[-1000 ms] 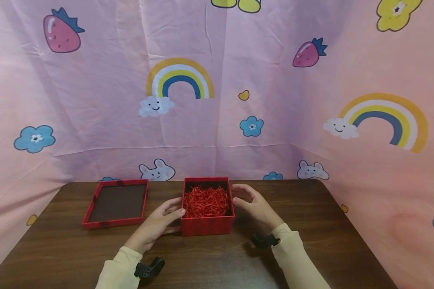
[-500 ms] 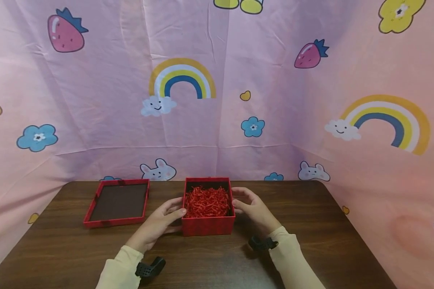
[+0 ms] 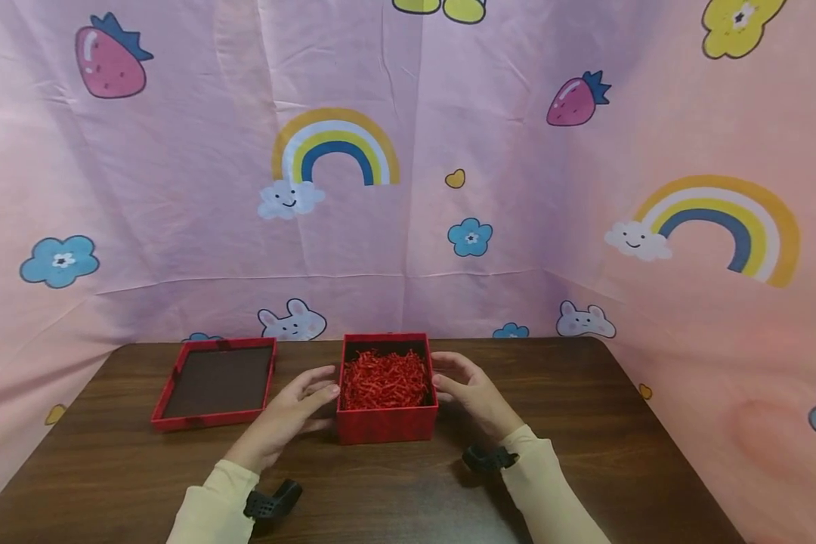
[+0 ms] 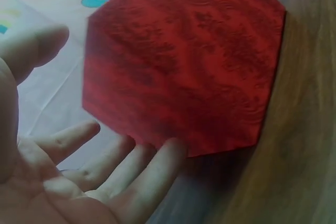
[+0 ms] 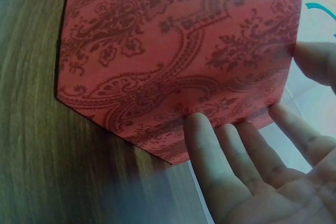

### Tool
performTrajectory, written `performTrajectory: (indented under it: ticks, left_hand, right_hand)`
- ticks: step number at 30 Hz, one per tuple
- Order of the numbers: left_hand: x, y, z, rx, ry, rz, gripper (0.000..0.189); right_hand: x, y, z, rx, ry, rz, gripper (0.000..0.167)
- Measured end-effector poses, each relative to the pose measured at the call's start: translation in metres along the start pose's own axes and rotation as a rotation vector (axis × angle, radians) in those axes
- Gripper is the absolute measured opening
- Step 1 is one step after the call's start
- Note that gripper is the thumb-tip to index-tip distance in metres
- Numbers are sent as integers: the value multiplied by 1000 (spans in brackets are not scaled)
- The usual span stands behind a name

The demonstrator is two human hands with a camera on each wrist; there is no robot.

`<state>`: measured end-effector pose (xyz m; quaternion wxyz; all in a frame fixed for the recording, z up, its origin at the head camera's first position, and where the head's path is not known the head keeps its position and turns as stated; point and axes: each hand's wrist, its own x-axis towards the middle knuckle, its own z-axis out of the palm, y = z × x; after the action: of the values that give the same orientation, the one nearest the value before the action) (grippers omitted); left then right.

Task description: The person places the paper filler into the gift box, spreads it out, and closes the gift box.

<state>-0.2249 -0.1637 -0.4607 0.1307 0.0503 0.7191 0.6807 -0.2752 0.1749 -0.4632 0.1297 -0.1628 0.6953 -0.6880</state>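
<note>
The left hand (image 3: 291, 412) is open at the left wall of the red box (image 3: 386, 425): its fingers are spread and slightly bent, its thumb stands clear of the wall in the left wrist view, and contact of the fingertips with the wall cannot be determined. The right hand (image 3: 472, 397) is likewise open at the opposite wall, fingers extended with a slight bend; its thumb and fingertips meet the patterned surface without curling round it. Both palms face inward, thumbs uppermost. The left forearm enters from the lower edge and angles up to the right; the right forearm mirrors it, angling up to the left. Each wrist carries a black device below a cream sleeve (image 3: 214, 499). The box sits upright between the hands on the dark wood-grain table (image 3: 585, 423), open at the top and filled with red shredded paper (image 3: 385, 381). A shallow red lid (image 3: 221, 381) lies to its left, dark inner face up, well apart from the box. A pastel printed cloth (image 3: 483, 113) lines the area behind.
</note>
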Motion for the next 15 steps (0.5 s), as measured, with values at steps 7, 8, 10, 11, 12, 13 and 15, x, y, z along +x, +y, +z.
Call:
performTrajectory:
  ticks: [7, 8, 10, 11, 12, 13, 15]
  left_hand:
    - [-10, 15, -21, 62, 25, 36, 71]
    - [-11, 17, -25, 81, 33, 43, 72]
    - [-15, 21, -35, 115, 57, 49, 73]
    - [-17, 22, -41, 126, 65, 57, 74]
    - [-19, 23, -47, 137, 76, 63, 74]
    - [-21, 24, -54, 144, 86, 67, 75]
    - [-26, 26, -67, 150, 110, 68, 75]
  right_hand:
    - [0, 0, 2, -10, 15, 2, 51]
    - [0, -1, 2, -11, 14, -1, 50]
    - [0, -1, 2, -16, 11, -4, 51]
    - [-1, -1, 2, -17, 10, -5, 51]
    - [-1, -1, 2, -14, 8, -6, 51]
    - [-1, -1, 1, -9, 7, -7, 51]
    - [-2, 0, 1, -6, 7, -11, 52]
